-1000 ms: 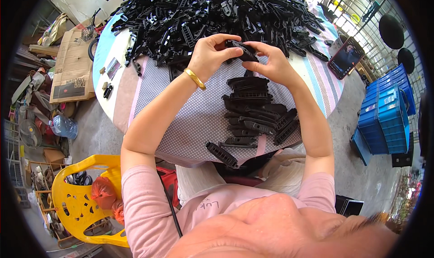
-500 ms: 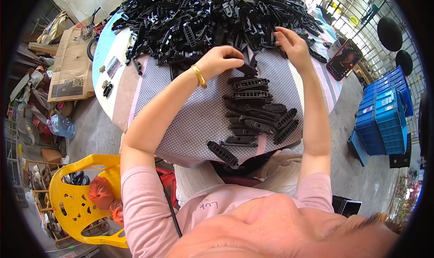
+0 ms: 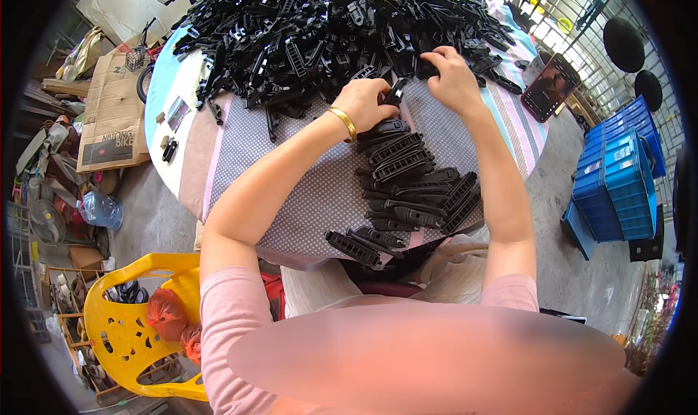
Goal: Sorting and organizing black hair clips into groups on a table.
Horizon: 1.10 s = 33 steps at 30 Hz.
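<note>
My left hand (image 3: 361, 104) is closed on a black plastic part (image 3: 395, 93), gripped between thumb and fingers just above the stacked parts. Across from it, my right hand (image 3: 454, 80) is at the near edge of the big pile, its thumb and forefinger apart and nothing visible between them. That pile of black plastic parts (image 3: 320, 37) covers the far half of the table. Nearer to me, a group of similar long, slotted black parts (image 3: 407, 186) lies in overlapping rows. Several of them (image 3: 352, 248) rest at the table's front edge.
A patterned cloth covers the round table (image 3: 291, 175). A phone (image 3: 550, 88) stands at its right edge. Blue plastic crates (image 3: 618, 182) are on the floor to the right. At left are a yellow chair (image 3: 109, 320) with red bags, a cardboard box (image 3: 113, 117) and a water bottle (image 3: 100, 209).
My left hand has moved slightly right and nearer with the black part, now tilted up. My right hand has shifted left. The stacked parts sit at a different angle.
</note>
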Tool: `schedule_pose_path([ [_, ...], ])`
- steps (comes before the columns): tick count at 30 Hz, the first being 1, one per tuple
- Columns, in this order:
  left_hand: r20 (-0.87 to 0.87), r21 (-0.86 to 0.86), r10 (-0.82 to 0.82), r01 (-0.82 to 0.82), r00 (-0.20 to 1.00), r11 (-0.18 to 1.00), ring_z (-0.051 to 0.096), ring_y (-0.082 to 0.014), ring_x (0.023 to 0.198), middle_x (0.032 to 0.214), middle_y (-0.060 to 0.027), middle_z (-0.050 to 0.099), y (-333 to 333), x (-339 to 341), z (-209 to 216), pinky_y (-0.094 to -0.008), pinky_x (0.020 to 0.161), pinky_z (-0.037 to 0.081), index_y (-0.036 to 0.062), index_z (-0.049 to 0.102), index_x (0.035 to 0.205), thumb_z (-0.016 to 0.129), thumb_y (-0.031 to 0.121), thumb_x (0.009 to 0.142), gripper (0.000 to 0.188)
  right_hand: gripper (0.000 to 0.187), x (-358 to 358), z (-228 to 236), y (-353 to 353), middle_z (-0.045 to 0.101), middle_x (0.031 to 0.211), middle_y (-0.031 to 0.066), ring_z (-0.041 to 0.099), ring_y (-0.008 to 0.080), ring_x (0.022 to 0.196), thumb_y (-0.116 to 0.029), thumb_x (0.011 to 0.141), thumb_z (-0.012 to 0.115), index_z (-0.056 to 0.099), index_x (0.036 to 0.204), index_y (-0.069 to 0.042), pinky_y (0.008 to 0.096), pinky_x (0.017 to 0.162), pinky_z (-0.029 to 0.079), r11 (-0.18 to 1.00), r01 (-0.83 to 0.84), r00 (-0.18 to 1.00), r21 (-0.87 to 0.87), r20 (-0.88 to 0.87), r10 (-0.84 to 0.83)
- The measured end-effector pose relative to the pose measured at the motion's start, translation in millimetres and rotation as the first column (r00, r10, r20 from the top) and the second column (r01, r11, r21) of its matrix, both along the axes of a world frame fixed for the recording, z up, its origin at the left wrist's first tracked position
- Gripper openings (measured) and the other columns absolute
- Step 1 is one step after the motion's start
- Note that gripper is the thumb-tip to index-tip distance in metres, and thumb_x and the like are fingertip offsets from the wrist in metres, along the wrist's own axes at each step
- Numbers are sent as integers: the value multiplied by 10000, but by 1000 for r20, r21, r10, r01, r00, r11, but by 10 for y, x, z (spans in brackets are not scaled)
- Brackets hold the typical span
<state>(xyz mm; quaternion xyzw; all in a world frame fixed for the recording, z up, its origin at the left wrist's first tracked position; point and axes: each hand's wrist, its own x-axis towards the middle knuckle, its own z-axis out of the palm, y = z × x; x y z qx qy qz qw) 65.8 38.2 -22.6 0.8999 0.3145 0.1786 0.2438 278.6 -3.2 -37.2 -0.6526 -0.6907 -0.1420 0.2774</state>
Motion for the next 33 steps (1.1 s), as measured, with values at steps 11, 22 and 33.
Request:
schedule_pose_path([
  [11, 294, -413, 17, 111, 956, 904, 612, -149, 885, 965, -102, 650, 142, -212, -205, -269, 816, 482, -51, 504, 1159, 664, 99, 767, 449, 243, -36, 153, -68, 644, 891, 126, 627, 274, 828, -262, 788, 598, 643, 948, -84, 368, 723, 490, 945, 294, 951, -144, -56, -304],
  [22, 444, -418, 182, 22, 877, 908, 615, -133, 802, 873, -112, 653, 30, -207, -63, -260, 721, 495, -28, 387, 1280, 682, 52, 718, 640, 246, -413, 314, -238, 629, 790, 37, 547, 62, 660, -90, 882, 528, 586, 1097, 15, 200, 600, 453, 942, -320, 658, 98, -692, 295],
  [33, 647, -327, 162, 80, 746, 942, 669, -213, 798, 1029, -184, 612, -142, -138, -21, -282, 675, 542, 8, 370, 1246, 636, 54, 764, 553, 304, -592, 311, -295, 618, 772, 8, 529, 40, 642, -141, 905, 538, 568, 1181, -18, 175, 545, 419, 865, -501, 488, -42, -839, 242],
])
